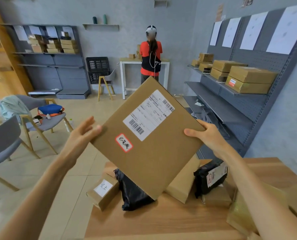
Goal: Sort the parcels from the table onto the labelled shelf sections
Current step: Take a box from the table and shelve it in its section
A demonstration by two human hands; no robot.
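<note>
Parcel in hand: flat cardboard box (149, 135), held tilted above the surface (161, 219), label side up. Right hand (206, 134) grips its right corner, thumb on top; left hand (85, 130) lies flat-fingered against the left edge, steadying, not clasping. Judged stiff, light, smooth-faced; best held by opposite edges. Remaining on surface: small labelled box (102, 191), two black poly bags (134, 193), soft and slippery-looking, more cartons. Shelf (230, 91) at right carries stacked boxes (248, 78) under paper signs.

Both arms are stretched forward. The right hand (207, 134) is curled in a grip, thumb on top; the left hand (83, 131) is held open, fingers straight.
</note>
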